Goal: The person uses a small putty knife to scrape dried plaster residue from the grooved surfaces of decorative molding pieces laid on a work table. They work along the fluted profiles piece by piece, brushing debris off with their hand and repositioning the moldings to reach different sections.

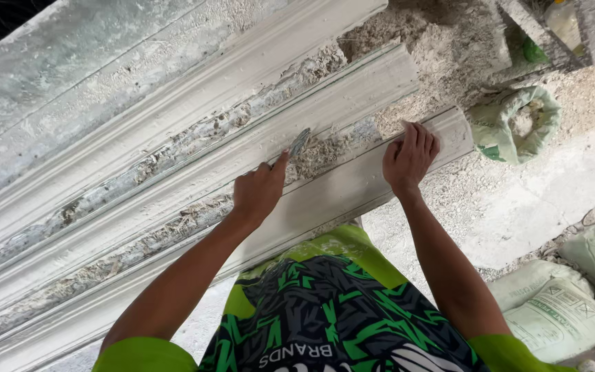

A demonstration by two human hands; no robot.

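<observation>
— What packages lie about the person?

— At the lower right, pale sacks (559,320) lie stacked flat on the floor, rectangular, off-white with faint grey printing. Higher up on the right an open green-and-white woven sack (514,124) stands with its mouth rolled down; it holds a whitish, crumbly powder. At the top right corner a pale plastic bottle (563,21) is partly in view, and what is in it cannot be told.

— And the thing being worked?

— Long white plaster mouldings (342,103) lie side by side on the counter (43,76), their long axes running from the lower left up toward the upper right. Crumbs and shavings of plaster fill the grooves between them.

— What does the left hand do?

— The left hand (259,193) is closed around a small metal scraper (299,142), forefinger stretched along it. The blade points up and to the right and sits in the groove between the middle moulding and the nearest moulding (352,186).

— And the right hand?

— The right hand (410,157) holds nothing; it lies flat, fingers together and extended, on the top edge of the nearest moulding close to its right end, just beside the scraper.

— The person's clothing?

— A lime-green shirt (325,310) with a black and green jagged pattern.
</observation>
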